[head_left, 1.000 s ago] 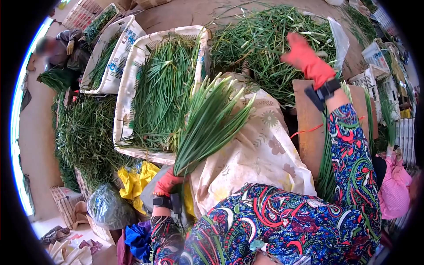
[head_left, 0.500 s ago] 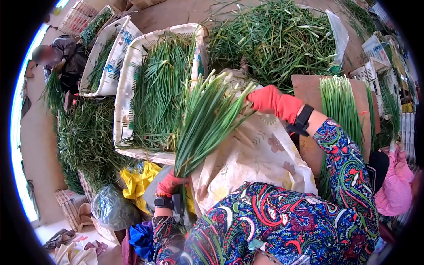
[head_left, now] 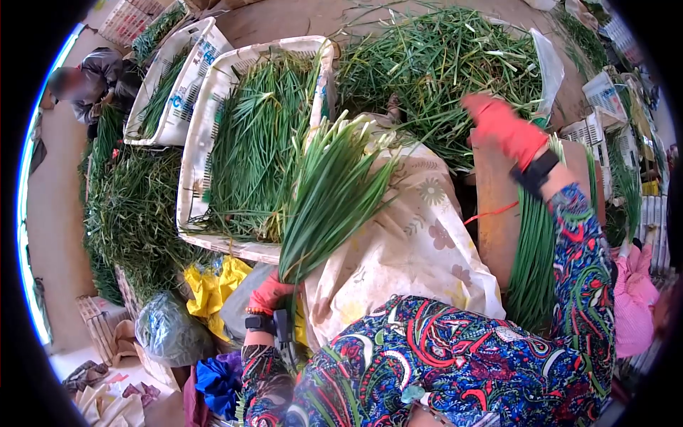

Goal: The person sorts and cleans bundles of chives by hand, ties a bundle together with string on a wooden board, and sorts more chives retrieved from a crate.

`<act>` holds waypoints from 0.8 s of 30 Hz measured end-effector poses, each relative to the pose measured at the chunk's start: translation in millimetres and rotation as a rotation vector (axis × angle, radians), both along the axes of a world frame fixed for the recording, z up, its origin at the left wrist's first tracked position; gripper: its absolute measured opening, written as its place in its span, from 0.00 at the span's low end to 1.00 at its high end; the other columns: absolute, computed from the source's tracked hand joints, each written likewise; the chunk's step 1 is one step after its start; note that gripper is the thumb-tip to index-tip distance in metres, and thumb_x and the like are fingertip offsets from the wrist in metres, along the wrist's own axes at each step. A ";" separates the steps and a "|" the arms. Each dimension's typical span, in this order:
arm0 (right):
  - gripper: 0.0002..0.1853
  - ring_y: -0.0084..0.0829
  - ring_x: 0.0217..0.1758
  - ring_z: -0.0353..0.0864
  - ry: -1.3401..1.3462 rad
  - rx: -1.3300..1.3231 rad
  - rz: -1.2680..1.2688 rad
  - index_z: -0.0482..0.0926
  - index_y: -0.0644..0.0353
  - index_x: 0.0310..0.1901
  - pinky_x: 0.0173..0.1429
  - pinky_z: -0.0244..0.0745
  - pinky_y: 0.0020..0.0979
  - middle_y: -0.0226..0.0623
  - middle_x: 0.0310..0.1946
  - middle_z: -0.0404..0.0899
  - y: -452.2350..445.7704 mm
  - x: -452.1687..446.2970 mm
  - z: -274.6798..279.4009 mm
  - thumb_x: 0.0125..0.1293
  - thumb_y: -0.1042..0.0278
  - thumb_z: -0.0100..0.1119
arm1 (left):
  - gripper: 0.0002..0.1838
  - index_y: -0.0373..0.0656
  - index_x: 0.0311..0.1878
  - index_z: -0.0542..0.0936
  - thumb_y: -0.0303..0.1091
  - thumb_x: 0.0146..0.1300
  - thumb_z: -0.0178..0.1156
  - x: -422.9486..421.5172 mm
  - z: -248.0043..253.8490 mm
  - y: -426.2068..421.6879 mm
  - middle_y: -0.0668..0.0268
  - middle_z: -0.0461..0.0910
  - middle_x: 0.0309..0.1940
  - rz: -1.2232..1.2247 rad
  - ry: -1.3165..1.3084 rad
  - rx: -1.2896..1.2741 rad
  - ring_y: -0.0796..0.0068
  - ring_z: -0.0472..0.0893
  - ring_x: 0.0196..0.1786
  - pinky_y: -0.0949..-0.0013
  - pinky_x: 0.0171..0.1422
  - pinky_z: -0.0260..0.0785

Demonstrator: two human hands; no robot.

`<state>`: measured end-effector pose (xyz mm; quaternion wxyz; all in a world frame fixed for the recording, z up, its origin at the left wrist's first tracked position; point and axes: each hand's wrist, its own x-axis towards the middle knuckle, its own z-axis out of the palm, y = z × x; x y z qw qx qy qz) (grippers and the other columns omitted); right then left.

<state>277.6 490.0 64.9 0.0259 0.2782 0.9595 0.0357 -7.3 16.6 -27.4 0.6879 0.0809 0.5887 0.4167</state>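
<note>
My left hand [head_left: 272, 293], in a red glove, is closed around the leafy lower end of a bunch of green onions [head_left: 334, 203]. The bunch lies slanted across my lap, and its pale root ends fan out at the top. My right hand [head_left: 501, 128], also red-gloved, is raised over the top of a brown board [head_left: 496, 238], beside the pile of loose greens. Motion smears its fingers, so I cannot make out whether anything is in them. A neat bundle of green onions [head_left: 535, 249] lies on the board, with its upper end behind my right hand.
A white basket [head_left: 193, 160] full of green onions stands to the front left. Ahead is a big heap of loose greens [head_left: 434, 64]. A flowered cloth [head_left: 420, 235] covers my lap. A co-worker [head_left: 96, 78] sits at far left; pink clothing [head_left: 633, 302] shows at right.
My right hand has left the root ends of the held bunch and moved up and right, over the board. My left hand keeps hold of the bunch. A red strip now shows on the board.
</note>
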 end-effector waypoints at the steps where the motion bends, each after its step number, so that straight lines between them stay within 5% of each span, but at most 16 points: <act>1: 0.40 0.45 0.58 0.67 -0.153 -0.392 0.012 0.66 0.62 0.56 0.63 0.61 0.35 0.49 0.54 0.69 -22.3 -10.5 -8.4 0.38 0.55 0.67 | 0.20 0.39 0.45 0.74 0.21 0.45 0.64 1.1 -1.3 0.2 0.65 0.78 0.32 0.010 -0.003 0.001 0.72 0.78 0.31 0.71 0.36 0.71; 2: 0.44 0.46 0.61 0.63 -0.048 -0.573 0.186 0.63 0.62 0.59 0.65 0.57 0.37 0.51 0.59 0.63 -38.8 -15.7 -56.2 0.38 0.51 0.66 | 0.21 0.39 0.46 0.74 0.21 0.45 0.64 1.7 -1.0 0.2 0.65 0.78 0.32 0.017 0.000 -0.010 0.73 0.77 0.31 0.71 0.36 0.71; 3: 0.44 0.47 0.60 0.63 0.169 -0.489 0.365 0.64 0.61 0.59 0.65 0.57 0.38 0.50 0.59 0.63 -70.5 -21.2 -69.4 0.39 0.49 0.64 | 0.21 0.39 0.46 0.74 0.21 0.45 0.64 2.0 -0.7 0.7 0.66 0.78 0.32 0.022 0.006 -0.021 0.73 0.77 0.31 0.71 0.36 0.71; 4: 0.45 0.47 0.62 0.62 -0.037 -0.451 0.274 0.63 0.59 0.60 0.66 0.55 0.38 0.48 0.60 0.61 -98.3 -46.1 -77.3 0.38 0.47 0.63 | 0.21 0.39 0.46 0.74 0.21 0.45 0.65 2.0 0.3 1.7 0.66 0.78 0.32 0.026 0.014 -0.030 0.73 0.77 0.31 0.71 0.36 0.71; 5: 0.39 0.49 0.56 0.68 0.159 -0.341 0.429 0.65 0.59 0.58 0.59 0.63 0.39 0.45 0.55 0.69 -110.6 -54.8 -116.5 0.44 0.47 0.59 | 0.21 0.39 0.46 0.74 0.21 0.44 0.65 1.5 0.7 2.3 0.66 0.78 0.32 0.016 0.029 -0.040 0.74 0.77 0.31 0.71 0.36 0.71; 7: 0.29 0.48 0.48 0.74 0.059 -0.563 0.223 0.69 0.59 0.52 0.51 0.69 0.39 0.45 0.47 0.74 -124.4 -80.4 -123.1 0.50 0.51 0.54 | 0.22 0.39 0.46 0.74 0.21 0.44 0.66 2.3 7.6 4.8 0.67 0.78 0.32 0.006 0.065 -0.060 0.75 0.77 0.31 0.72 0.36 0.71; 9: 0.19 0.40 0.47 0.76 -0.043 -0.643 0.182 0.75 0.52 0.50 0.52 0.69 0.37 0.43 0.46 0.76 -124.2 -93.8 -110.0 0.55 0.62 0.49 | 0.22 0.39 0.46 0.75 0.22 0.43 0.66 2.4 14.0 6.3 0.68 0.78 0.33 0.007 0.082 -0.062 0.75 0.76 0.33 0.72 0.38 0.70; 14: 0.12 0.42 0.35 0.80 -0.332 -0.231 0.295 0.77 0.56 0.37 0.39 0.75 0.41 0.43 0.33 0.80 -61.5 -72.6 -43.6 0.53 0.63 0.50 | 0.28 0.40 0.51 0.74 0.23 0.43 0.68 1.5 10.4 6.4 0.71 0.78 0.39 -0.035 0.100 -0.046 0.78 0.74 0.38 0.73 0.43 0.68; 16: 0.08 0.41 0.31 0.80 -0.122 -0.066 0.250 0.78 0.54 0.31 0.30 0.75 0.38 0.39 0.27 0.79 11.7 -38.9 -47.8 0.52 0.62 0.53 | 0.29 0.41 0.53 0.73 0.23 0.42 0.68 -1.0 2.3 4.0 0.73 0.77 0.42 -0.007 0.090 -0.021 0.79 0.74 0.41 0.74 0.44 0.67; 17: 0.08 0.40 0.29 0.80 -0.123 0.113 -0.003 0.79 0.55 0.32 0.30 0.75 0.37 0.39 0.27 0.79 34.9 -26.9 -30.7 0.54 0.64 0.54 | 0.30 0.42 0.54 0.72 0.23 0.43 0.68 -2.7 -2.0 1.4 0.73 0.76 0.44 -0.009 0.076 0.010 0.79 0.73 0.43 0.74 0.47 0.67; 18: 0.13 0.40 0.26 0.79 -0.218 0.162 -0.352 0.77 0.55 0.43 0.28 0.75 0.36 0.37 0.26 0.79 72.9 -6.5 -29.3 0.55 0.64 0.53 | 0.30 0.42 0.54 0.72 0.23 0.43 0.68 -1.8 -2.0 0.5 0.73 0.76 0.44 -0.016 0.081 0.017 0.79 0.73 0.43 0.74 0.46 0.67; 19: 0.23 0.38 0.33 0.80 -0.300 0.318 -0.592 0.70 0.58 0.54 0.37 0.75 0.37 0.41 0.32 0.79 86.9 5.4 -24.2 0.55 0.64 0.54 | 0.30 0.42 0.54 0.72 0.23 0.43 0.68 -3.0 -0.1 1.0 0.73 0.76 0.44 -0.027 0.089 0.024 0.79 0.73 0.43 0.74 0.46 0.67; 20: 0.30 0.39 0.42 0.78 -0.003 0.721 -0.278 0.62 0.60 0.60 0.47 0.72 0.38 0.45 0.39 0.78 97.0 26.3 -34.4 0.55 0.62 0.56 | 0.30 0.42 0.55 0.72 0.23 0.43 0.67 -4.4 1.0 3.1 0.72 0.76 0.44 -0.039 0.097 0.035 0.79 0.73 0.43 0.74 0.46 0.67; 22: 0.29 0.42 0.49 0.74 0.227 0.097 -0.149 0.66 0.61 0.57 0.54 0.67 0.37 0.49 0.45 0.74 29.7 -16.7 11.8 0.55 0.58 0.57 | 0.30 0.42 0.54 0.72 0.23 0.43 0.68 -1.2 -0.1 6.2 0.71 0.77 0.42 -0.048 0.195 0.052 0.79 0.74 0.39 0.73 0.40 0.70; 24: 0.26 0.45 0.48 0.73 0.098 -0.268 0.053 0.70 0.61 0.52 0.52 0.68 0.35 0.48 0.47 0.73 -22.5 -57.6 9.1 0.55 0.53 0.57 | 0.30 0.42 0.54 0.72 0.23 0.43 0.68 -1.3 0.7 6.6 0.70 0.77 0.41 -0.044 0.230 0.053 0.79 0.75 0.37 0.73 0.36 0.71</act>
